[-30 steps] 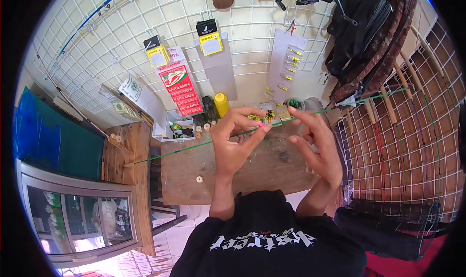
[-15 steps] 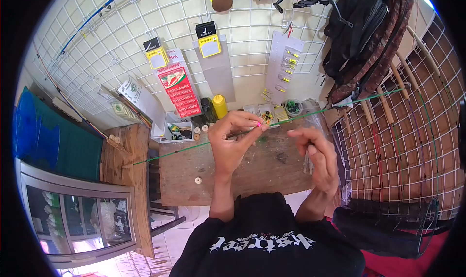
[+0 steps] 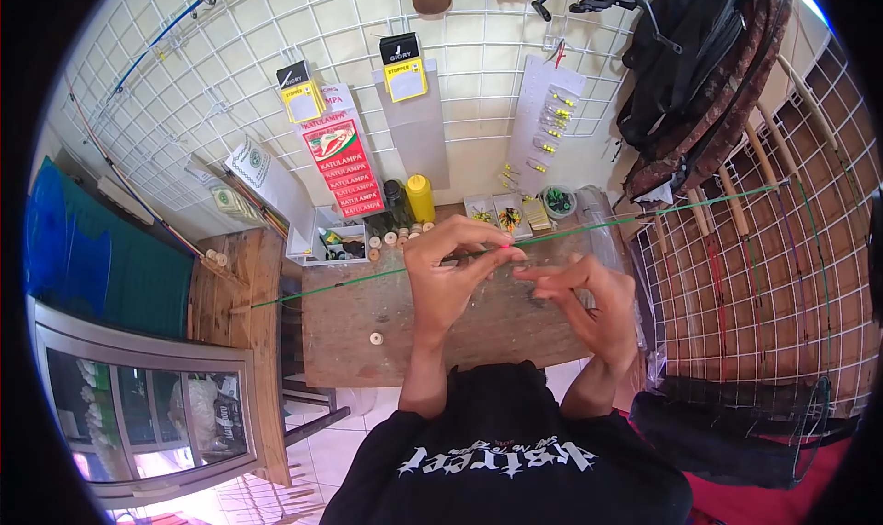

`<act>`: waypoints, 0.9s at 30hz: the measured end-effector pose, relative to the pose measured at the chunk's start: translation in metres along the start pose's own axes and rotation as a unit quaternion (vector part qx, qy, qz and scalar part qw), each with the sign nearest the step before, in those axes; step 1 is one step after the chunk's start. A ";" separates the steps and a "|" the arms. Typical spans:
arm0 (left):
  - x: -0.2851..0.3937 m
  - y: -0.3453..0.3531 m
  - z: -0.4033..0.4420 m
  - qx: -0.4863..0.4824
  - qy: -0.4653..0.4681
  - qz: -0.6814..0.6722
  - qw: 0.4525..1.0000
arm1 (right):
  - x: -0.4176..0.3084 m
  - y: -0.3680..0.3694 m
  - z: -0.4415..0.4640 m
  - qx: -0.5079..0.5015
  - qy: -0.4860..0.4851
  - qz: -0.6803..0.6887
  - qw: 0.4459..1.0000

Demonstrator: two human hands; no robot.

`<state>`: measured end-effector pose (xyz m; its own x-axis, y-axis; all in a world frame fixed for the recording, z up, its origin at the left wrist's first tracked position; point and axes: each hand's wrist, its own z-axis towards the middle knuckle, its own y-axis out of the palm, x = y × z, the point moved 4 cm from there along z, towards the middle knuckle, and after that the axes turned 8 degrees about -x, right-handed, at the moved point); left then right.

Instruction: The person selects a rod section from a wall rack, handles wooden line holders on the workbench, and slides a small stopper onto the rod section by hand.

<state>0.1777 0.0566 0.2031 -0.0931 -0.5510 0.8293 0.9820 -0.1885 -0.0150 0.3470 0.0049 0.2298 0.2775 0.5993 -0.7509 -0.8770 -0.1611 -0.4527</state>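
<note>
My left hand point(image 3: 443, 272) is closed in a pinch, with a tiny bright pink piece point(image 3: 505, 246) between thumb and index fingertips; its exact kind is too small to tell. Just to the right, my right hand point(image 3: 593, 304) has its thumb and fingers pressed together, the tips pointing at the left fingertips. Whatever it may hold, perhaps something very thin, cannot be made out. Behind both hands a thin green fishing rod point(image 3: 368, 277) stretches across the bench, slanting up to the right.
On the wooden bench point(image 3: 359, 318) lies a small round wooden disc point(image 3: 376, 339). Along its back stand a white box point(image 3: 322, 256), a yellow bottle point(image 3: 419, 200) and a tub of green bits point(image 3: 558, 201). Packets hang on the wire grid; rods point(image 3: 733, 203) line the right side.
My right hand has moved left and its fingers have come together close to my left fingertips. My left hand still pinches the pink piece, slightly lower and further right.
</note>
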 end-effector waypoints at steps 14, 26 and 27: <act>0.002 -0.003 -0.003 -0.006 0.003 -0.015 1.000 | -0.016 0.005 0.017 0.155 -0.036 -0.146 0.976; 0.000 -0.006 -0.002 -0.015 0.010 -0.022 1.000 | -0.014 0.004 0.018 0.153 -0.039 -0.162 0.974; 0.000 -0.007 -0.002 -0.015 0.004 -0.025 1.000 | -0.013 0.004 0.018 0.149 -0.042 -0.167 0.974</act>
<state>0.1708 0.0565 0.2021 -0.1437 -0.5464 0.8251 0.9706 -0.2406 0.0097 0.3329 0.0105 0.2470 0.5447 0.6434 -0.5380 -0.8216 0.2807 -0.4962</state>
